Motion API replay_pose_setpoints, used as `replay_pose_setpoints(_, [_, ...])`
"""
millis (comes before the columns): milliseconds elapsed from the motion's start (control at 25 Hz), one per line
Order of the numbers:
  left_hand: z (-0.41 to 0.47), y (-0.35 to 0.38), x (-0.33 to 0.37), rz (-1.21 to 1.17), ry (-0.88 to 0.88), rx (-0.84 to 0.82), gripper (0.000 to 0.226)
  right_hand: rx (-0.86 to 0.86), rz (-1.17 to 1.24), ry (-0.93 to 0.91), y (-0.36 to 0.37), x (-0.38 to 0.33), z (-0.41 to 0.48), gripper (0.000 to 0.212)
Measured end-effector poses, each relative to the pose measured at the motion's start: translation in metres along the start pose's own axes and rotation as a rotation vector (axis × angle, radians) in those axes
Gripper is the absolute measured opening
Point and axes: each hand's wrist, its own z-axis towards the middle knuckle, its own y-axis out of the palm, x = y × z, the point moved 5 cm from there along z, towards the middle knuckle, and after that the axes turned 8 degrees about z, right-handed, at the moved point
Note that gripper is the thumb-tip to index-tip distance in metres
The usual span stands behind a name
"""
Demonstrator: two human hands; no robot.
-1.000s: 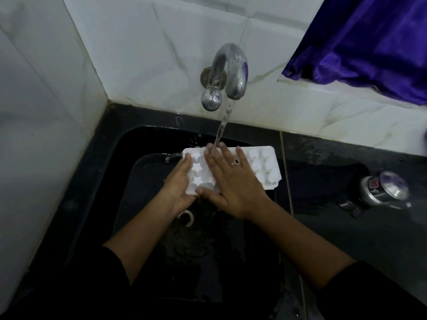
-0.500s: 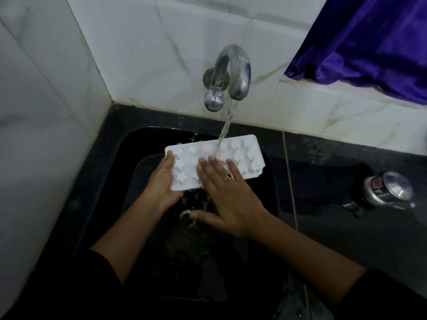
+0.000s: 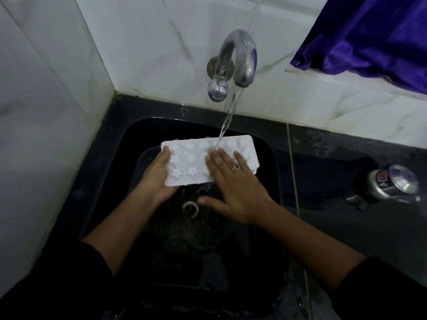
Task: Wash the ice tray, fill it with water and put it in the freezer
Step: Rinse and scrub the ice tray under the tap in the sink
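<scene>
My right hand lies flat, fingers spread on the ice tray; my left hand curls round its left end, holding it over the black sink under the tap. Washing seems underway; filling and freezing remain. White plastic, star-shaped moulds, wet.

A white ice tray with star-shaped moulds is held over a black sink, gripped at its left end by the left hand. The right hand is laid flat on the tray's right half, fingers spread, ring on one finger. Water is being run from a chrome tap onto the tray near the fingertips. A steel lidded pot is parked on the dark counter, purple cloth up top right.
</scene>
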Motion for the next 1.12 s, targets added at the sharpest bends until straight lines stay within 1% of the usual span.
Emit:
replay_pose_setpoints(120, [-0.002,0.004,-0.003,0.021,0.011,-0.026,0.045,0.069,0.090,0.134,-0.015,0.014,0.021,0.100])
replay_pose_setpoints(160, [-0.002,0.004,0.000,0.024,0.029,-0.022,0.043,0.069,0.101,0.127,-0.014,0.010,0.018,0.102])
replay_pose_setpoints(240, [-0.001,0.001,0.007,0.009,0.055,-0.001,0.044,0.025,0.077,0.055,-0.003,-0.005,0.002,0.105])
replay_pose_setpoints(320, [-0.003,-0.005,0.011,0.002,0.039,0.026,0.044,-0.011,0.020,0.016,0.003,-0.007,-0.007,0.105])
replay_pose_setpoints(360, [-0.004,-0.005,0.009,0.011,0.022,0.024,0.043,-0.002,0.023,0.035,-0.001,0.001,-0.002,0.103])
replay_pose_setpoints(480, [-0.009,0.000,-0.001,0.023,-0.025,-0.002,0.042,0.057,0.086,0.206,-0.020,0.025,0.021,0.103])
replay_pose_setpoints(520, [-0.009,0.000,0.000,0.021,-0.009,-0.004,0.041,0.063,0.094,0.193,-0.021,0.022,0.020,0.104])
replay_pose_setpoints(600, [-0.008,-0.006,0.012,-0.006,0.028,0.037,0.042,0.011,0.066,0.067,-0.011,0.003,0.003,0.106])
replay_pose_setpoints(680, [-0.008,-0.013,0.019,0.003,0.018,0.056,0.043,-0.034,0.001,0.006,-0.002,-0.005,-0.010,0.105])
replay_pose_setpoints(720, [-0.011,-0.013,0.019,0.017,0.009,0.052,0.043,-0.021,0.006,0.019,-0.004,0.002,-0.005,0.103])
replay_pose_setpoints(840, [-0.018,-0.003,0.008,0.022,-0.004,0.014,0.039,0.056,0.054,0.189,-0.021,0.025,0.021,0.100])
replay_pose_setpoints(880, [-0.017,-0.003,0.008,0.016,0.019,0.012,0.038,0.066,0.057,0.180,-0.021,0.023,0.020,0.101])
replay_pose_setpoints(960, [-0.016,-0.012,0.019,-0.023,0.041,0.060,0.041,0.027,0.050,0.067,-0.011,0.009,0.005,0.102])
replay_pose_setpoints(1040, [-0.014,-0.022,0.024,-0.028,0.038,0.068,0.046,-0.007,0.001,0.004,-0.004,0.004,-0.009,0.101])
replay_pose_setpoints(1120, [-0.014,-0.022,0.023,-0.009,0.033,0.050,0.044,0.037,0.007,0.039,-0.008,0.013,0.001,0.097])
